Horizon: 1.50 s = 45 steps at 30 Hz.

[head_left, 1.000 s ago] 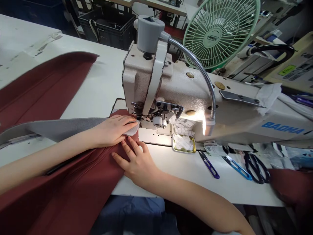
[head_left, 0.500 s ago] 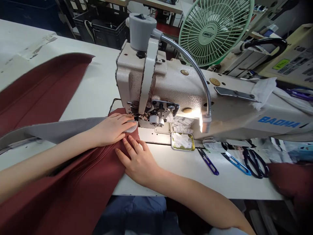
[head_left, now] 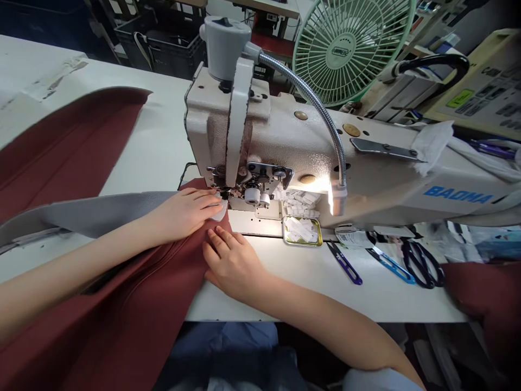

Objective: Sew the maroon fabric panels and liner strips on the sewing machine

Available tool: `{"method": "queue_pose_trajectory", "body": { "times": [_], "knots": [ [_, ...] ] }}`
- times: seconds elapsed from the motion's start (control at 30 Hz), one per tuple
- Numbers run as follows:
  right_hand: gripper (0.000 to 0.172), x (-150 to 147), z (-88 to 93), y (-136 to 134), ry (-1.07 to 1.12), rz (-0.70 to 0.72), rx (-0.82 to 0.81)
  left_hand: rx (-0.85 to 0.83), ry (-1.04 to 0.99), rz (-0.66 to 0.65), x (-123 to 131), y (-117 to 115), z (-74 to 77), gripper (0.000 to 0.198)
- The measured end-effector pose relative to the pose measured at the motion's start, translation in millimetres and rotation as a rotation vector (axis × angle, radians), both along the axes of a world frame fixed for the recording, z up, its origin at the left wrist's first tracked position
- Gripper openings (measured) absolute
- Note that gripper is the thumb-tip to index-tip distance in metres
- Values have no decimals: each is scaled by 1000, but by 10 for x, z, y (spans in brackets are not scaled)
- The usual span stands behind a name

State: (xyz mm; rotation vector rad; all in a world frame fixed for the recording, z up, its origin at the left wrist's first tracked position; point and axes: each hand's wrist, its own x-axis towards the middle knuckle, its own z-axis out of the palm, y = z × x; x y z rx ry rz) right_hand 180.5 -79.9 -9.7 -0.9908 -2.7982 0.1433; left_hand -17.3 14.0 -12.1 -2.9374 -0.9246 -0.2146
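Maroon fabric (head_left: 163,304) runs from the lower left up to the sewing machine (head_left: 240,130), with a grey strip (head_left: 109,212) over it. My left hand (head_left: 187,213) lies flat on the grey strip and the maroon fabric, fingers stretched toward the presser foot (head_left: 224,194). Fingertips there are close to the needle area. My right hand (head_left: 234,266) is at the right edge of the maroon fabric, fingers bent on top and thumb at the edge, pinching it. The thumb is partly hidden.
A small tin (head_left: 302,231) of white pieces stands beside the machine bed. Purple thread snips (head_left: 345,264), blue snips (head_left: 391,265) and black-handled scissors (head_left: 423,265) lie to the right. A green fan (head_left: 342,51) stands behind, and more maroon cloth (head_left: 480,288) at the right.
My right hand's fingers have drawn together and bent at the fabric edge, where they were spread flat before. My left hand stays flat on the grey strip. The whole view has shifted slightly.
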Motion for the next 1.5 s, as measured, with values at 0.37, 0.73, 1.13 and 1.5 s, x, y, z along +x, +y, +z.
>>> {"method": "queue_pose_trajectory", "body": {
  "times": [0.37,0.73,1.13,1.5],
  "knots": [
    [36,445,61,151,170,183,-298,10,-111,-165,-29,69,171,23],
    [40,327,-41,213,102,161,-136,126,-167,-128,86,84,112,22],
    [45,234,-59,308,57,116,-143,159,-109,-115,98,218,101,20],
    [64,13,-70,352,-50,0,-113,61,-126,-178,98,400,34,20]
  ]
}}
